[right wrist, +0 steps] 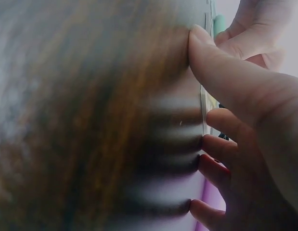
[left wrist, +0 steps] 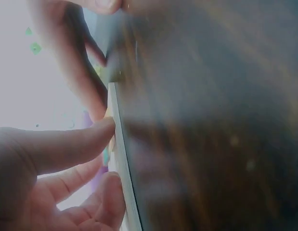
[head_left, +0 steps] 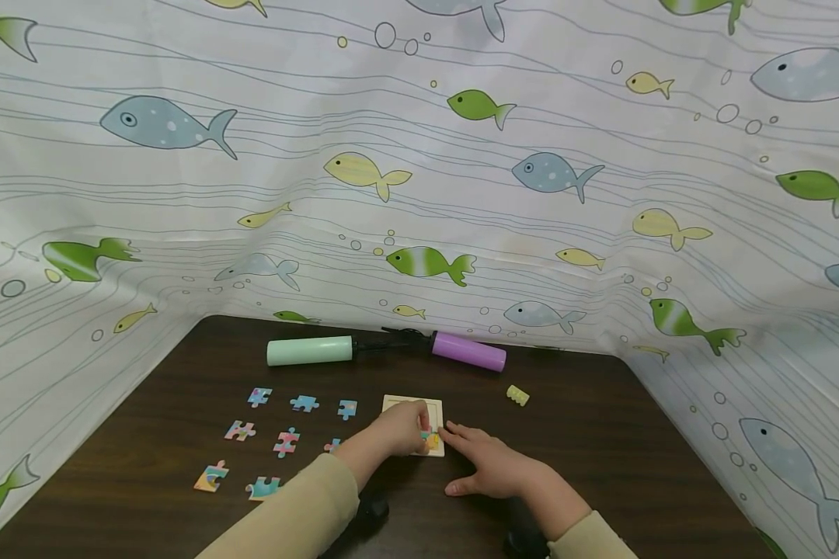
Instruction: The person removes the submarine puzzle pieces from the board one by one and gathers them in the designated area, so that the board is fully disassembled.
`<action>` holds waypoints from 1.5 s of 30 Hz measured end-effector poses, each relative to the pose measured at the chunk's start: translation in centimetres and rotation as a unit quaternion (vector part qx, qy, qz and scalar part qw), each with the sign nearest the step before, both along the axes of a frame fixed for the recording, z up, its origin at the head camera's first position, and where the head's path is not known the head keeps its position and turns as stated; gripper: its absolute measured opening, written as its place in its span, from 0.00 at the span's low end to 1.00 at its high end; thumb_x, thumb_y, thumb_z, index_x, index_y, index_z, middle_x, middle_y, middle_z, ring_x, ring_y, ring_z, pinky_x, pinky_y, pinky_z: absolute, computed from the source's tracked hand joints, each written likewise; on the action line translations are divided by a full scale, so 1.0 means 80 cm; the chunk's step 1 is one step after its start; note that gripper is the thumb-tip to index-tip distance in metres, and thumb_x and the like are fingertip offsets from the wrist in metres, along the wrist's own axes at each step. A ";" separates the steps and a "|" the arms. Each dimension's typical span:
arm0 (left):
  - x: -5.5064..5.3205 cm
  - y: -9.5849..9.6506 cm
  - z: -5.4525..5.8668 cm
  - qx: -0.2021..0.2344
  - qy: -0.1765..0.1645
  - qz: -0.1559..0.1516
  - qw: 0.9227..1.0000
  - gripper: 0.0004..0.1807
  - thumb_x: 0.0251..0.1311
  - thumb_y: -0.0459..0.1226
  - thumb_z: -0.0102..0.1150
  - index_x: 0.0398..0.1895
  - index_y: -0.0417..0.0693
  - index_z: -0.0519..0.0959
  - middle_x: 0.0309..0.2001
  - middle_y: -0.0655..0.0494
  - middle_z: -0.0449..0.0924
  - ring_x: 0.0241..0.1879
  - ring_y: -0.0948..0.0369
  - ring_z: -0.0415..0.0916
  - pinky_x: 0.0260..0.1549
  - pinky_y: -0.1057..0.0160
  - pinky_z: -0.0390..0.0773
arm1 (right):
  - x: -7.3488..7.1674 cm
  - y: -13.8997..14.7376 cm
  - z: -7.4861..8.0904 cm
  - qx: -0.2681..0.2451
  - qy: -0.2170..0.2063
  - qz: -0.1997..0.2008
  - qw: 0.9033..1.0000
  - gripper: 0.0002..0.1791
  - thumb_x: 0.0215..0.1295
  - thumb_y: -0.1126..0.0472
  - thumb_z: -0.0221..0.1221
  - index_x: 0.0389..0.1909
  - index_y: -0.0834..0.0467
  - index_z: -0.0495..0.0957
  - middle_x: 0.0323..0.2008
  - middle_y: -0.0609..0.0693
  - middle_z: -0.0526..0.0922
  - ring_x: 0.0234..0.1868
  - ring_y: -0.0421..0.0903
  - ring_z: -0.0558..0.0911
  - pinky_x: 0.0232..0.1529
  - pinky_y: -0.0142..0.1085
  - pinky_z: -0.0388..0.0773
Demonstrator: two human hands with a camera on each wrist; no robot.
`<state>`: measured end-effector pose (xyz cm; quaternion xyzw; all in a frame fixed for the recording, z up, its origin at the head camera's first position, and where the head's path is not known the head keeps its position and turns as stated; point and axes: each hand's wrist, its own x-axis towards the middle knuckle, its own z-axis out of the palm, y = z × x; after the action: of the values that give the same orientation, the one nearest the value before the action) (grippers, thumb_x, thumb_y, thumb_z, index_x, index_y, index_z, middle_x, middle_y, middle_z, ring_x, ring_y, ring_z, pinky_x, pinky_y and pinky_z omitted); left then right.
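Observation:
A small light wooden puzzle tray [head_left: 414, 399] lies on the dark table in the head view. My left hand [head_left: 400, 428] reaches over it, thumb and fingers bent around a colourful puzzle piece [head_left: 434, 440] at its lower right corner; the fingers partly hide the piece. In the left wrist view, the thumb [left wrist: 76, 147] sits at the tray's edge [left wrist: 123, 166]. My right hand [head_left: 491, 464] rests on the table to the right, fingers spread, the index fingertip touching the tray's right side. In the right wrist view its fingertips [right wrist: 213, 168] meet the tabletop.
Left of the tray lie several loose jigsaw pieces [head_left: 287, 442] in rough rows, some partly behind the left arm. A mint-green pump [head_left: 311, 351] and a purple pump [head_left: 470, 352] lie at the back. A pale yellow block [head_left: 518, 395] lies back right. A fish-print curtain [head_left: 419, 217] encloses the table.

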<state>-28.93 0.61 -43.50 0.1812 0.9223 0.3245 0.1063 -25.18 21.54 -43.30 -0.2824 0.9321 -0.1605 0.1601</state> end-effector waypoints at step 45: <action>0.059 -0.172 0.034 0.075 -0.027 -0.048 0.996 0.08 0.57 0.22 0.61 0.33 0.43 0.80 0.23 0.54 0.74 0.23 0.58 0.69 0.24 0.58 0.70 | 0.001 -0.003 -0.003 0.007 -0.005 -0.014 1.000 0.49 0.59 0.36 0.64 0.77 0.45 0.55 0.76 0.51 0.54 0.74 0.59 0.54 0.65 0.63 0.55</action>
<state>-24.23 -13.14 -40.80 0.2235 0.8824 0.3921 0.1331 -25.09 21.32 -43.50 -0.2678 0.9362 -0.1579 0.1642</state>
